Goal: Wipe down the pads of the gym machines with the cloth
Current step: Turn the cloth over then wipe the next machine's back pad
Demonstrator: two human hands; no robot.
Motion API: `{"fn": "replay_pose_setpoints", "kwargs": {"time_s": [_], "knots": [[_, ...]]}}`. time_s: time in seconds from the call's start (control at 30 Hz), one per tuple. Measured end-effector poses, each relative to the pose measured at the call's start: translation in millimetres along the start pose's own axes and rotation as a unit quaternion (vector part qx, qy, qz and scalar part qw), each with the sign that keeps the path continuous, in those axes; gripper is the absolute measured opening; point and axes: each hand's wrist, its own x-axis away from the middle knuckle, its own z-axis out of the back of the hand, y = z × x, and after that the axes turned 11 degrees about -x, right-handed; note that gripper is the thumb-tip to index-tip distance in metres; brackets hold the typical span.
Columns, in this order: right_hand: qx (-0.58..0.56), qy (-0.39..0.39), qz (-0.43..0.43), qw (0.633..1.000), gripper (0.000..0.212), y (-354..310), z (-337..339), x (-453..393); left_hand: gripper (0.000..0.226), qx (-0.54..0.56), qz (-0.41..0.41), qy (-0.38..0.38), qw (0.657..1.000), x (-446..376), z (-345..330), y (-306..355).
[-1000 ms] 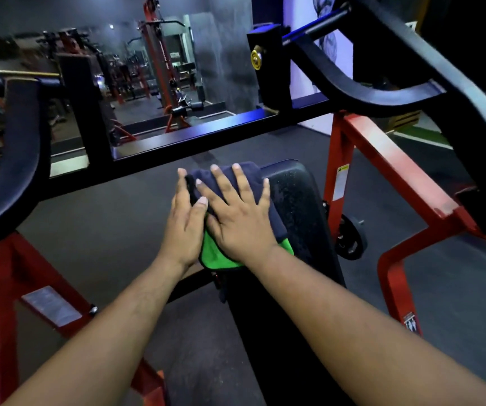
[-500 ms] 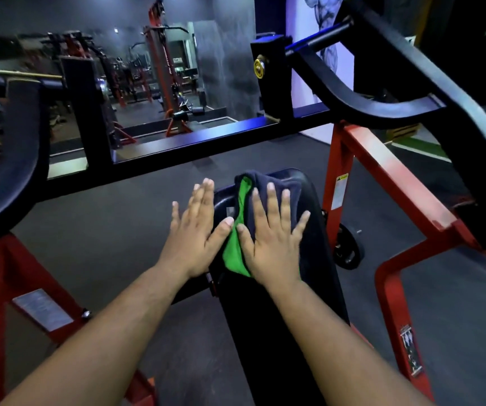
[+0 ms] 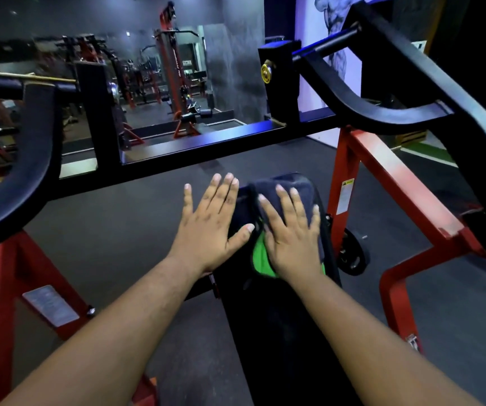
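Currently, head view, the only one we have. Our right hand [image 3: 293, 234] lies flat on the cloth [image 3: 276, 194], fingers straight and spread, pressing it down onto the far end of the black bench pad [image 3: 282, 332]; nothing is curled around the fabric. We judge the flat palm is chosen to spread pressure over a wide patch of pad, so one stroke covers more surface. The cloth shows a dark blue face on top and a green face at its near edge, peeking out under the heel of the hand, so it is probably folded double.

Our left hand [image 3: 209, 227] is also flat with fingers straight and apart, set along the pad's left edge; its thumb reaches to the cloth's left border. Whether the palm bears on the pad or overhangs the floor, we cannot tell. Likely purpose: bracing the body and keeping the cloth from sliding off sideways.

Red machine frame [image 3: 388, 183] and black lever arms [image 3: 382, 109] flank the pad. Near length of pad looks not yet wiped, as a judgement.
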Motion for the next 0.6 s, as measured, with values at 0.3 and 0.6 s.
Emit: {"fn": "replay_pose_setpoints", "kwargs": {"time_s": [0.3, 0.6], "knots": [[-0.028, -0.016, -0.08, 0.996, 0.058, 13, 16, -65, 0.089, -0.038, -0.003, 0.061, 0.997, -3, -14, 5], [-0.068, -0.025, -0.12, 0.99, 0.061, 42, 6, 51, 0.088, -0.044, 0.006, 0.067, 0.997, -3, -16, 7]]}}
